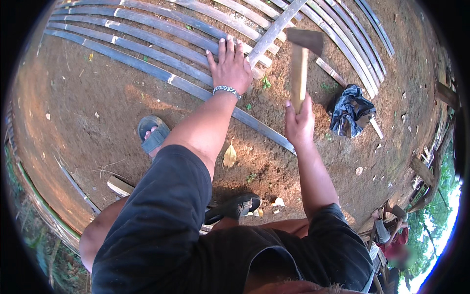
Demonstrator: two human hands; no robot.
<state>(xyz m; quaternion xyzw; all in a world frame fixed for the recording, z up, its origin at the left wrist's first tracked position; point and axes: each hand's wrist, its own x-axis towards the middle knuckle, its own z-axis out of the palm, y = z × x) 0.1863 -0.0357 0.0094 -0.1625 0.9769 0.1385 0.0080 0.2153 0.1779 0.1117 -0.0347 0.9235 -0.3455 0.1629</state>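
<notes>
Several long split bamboo slats (132, 36) lie side by side on the ground in front of me, with one crossing slat (276, 30) laid over their right ends. My left hand (230, 68) presses flat on the slats near that crosspiece, fingers spread and holding nothing. In my right hand (299, 122) is a hatchet, gripped low on its pale wooden handle (299, 73). Its dark, rusty hatchet head (307, 40) is raised to the right of the crosspiece, apart from the slats as far as I can tell.
A crumpled black plastic bag (350, 112) sits on the dirt right of my right hand, near a short bamboo piece (331, 71). More slats (352, 41) lie at the far right. Another person (391, 232) is at the right edge beside stacked wood (423, 171).
</notes>
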